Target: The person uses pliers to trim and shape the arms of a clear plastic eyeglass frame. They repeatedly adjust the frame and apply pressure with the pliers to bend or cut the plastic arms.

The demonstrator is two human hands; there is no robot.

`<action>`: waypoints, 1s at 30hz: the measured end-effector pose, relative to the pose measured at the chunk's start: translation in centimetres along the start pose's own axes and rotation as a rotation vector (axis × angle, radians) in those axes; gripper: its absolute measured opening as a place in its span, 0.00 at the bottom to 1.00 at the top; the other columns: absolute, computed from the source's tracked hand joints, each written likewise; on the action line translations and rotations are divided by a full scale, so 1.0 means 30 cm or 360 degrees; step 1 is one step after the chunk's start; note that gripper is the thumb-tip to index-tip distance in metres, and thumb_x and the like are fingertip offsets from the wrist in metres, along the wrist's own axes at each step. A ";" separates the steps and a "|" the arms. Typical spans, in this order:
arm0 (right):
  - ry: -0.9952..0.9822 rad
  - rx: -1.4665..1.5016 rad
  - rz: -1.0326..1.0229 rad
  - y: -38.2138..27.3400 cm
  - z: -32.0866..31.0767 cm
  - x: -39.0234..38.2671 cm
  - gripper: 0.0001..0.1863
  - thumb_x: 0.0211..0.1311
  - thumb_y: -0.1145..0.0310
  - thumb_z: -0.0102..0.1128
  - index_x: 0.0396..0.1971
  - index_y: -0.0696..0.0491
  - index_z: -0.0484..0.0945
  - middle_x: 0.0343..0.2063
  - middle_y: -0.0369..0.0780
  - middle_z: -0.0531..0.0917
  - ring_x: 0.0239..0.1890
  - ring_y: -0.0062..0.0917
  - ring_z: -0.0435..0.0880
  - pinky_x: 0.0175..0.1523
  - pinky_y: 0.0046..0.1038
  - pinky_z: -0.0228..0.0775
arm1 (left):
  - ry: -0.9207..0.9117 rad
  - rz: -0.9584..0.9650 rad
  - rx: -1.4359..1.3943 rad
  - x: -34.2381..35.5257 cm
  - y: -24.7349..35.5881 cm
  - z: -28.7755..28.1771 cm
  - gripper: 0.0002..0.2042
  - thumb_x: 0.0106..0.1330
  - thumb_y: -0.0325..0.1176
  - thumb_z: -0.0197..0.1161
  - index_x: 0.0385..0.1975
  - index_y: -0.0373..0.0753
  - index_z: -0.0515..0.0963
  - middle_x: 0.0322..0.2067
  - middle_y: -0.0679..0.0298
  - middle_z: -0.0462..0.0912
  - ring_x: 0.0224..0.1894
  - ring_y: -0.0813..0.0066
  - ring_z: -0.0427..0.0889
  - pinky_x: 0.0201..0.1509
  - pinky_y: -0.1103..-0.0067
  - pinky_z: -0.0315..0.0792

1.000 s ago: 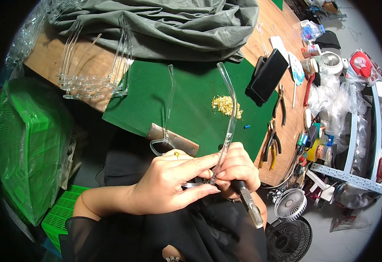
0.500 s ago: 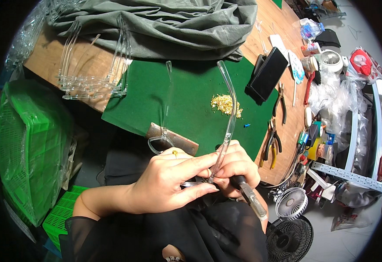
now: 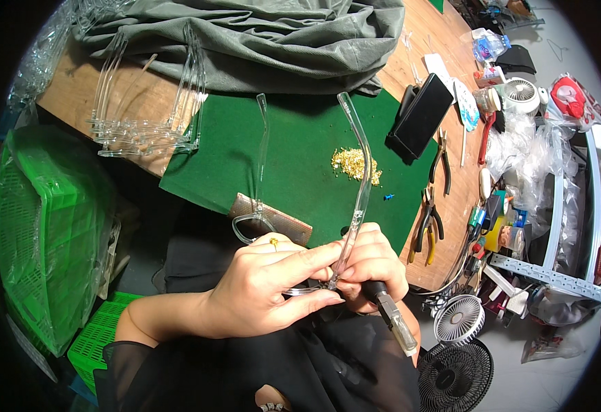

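Observation:
A clear plastic eyeglass frame [image 3: 253,218] is held before my body, its two temples pointing away over the green mat [image 3: 300,137]. My left hand [image 3: 273,285] is closed on the front of the frame, thumb and forefinger near the right-hand hinge. My right hand [image 3: 376,264] pinches at that same hinge. Its curled fingers also hold a black-handled tool [image 3: 398,324] with a metallic end slanting down to the right; its kind is unclear. Fingers hide what lies at the hinge. A brown block [image 3: 290,223] sits at the mat's near edge, behind the frame.
Small gold-coloured parts [image 3: 355,165] lie heaped on the mat, near a black phone-like device [image 3: 420,117]. Pliers [image 3: 425,223] rest to the right. Stacked clear frames [image 3: 142,137] stand at left, before grey cloth [image 3: 259,48]. A green crate [image 3: 46,226] and fans [image 3: 458,319] flank me.
The eyeglass frame has tilted slightly, its temple tips shifting a little left and toward the far side. The tool's metallic end has swung slightly left and downward. Both hands keep their grip.

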State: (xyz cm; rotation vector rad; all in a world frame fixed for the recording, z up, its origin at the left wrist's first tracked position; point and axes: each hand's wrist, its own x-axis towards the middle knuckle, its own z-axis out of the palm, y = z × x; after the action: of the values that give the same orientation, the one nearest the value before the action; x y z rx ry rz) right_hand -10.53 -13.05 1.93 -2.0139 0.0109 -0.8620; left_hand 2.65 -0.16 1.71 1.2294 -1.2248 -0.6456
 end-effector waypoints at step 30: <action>-0.0097 -0.0026 -0.0005 -0.012 -0.022 0.012 0.11 0.46 0.72 0.70 0.28 0.53 0.76 0.25 0.36 0.79 0.27 0.28 0.77 0.35 0.30 0.69 | -0.0060 0.0026 -0.0037 0.007 -0.007 -0.001 0.28 0.45 0.27 0.74 0.48 0.26 0.73 0.30 0.62 0.84 0.29 0.73 0.81 0.33 0.81 0.67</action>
State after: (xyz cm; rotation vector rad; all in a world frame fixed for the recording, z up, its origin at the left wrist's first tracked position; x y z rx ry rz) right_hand -10.75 -13.45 2.61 -2.0554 -0.0198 -0.8049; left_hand 2.80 -0.39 1.60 1.1915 -1.2541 -0.6724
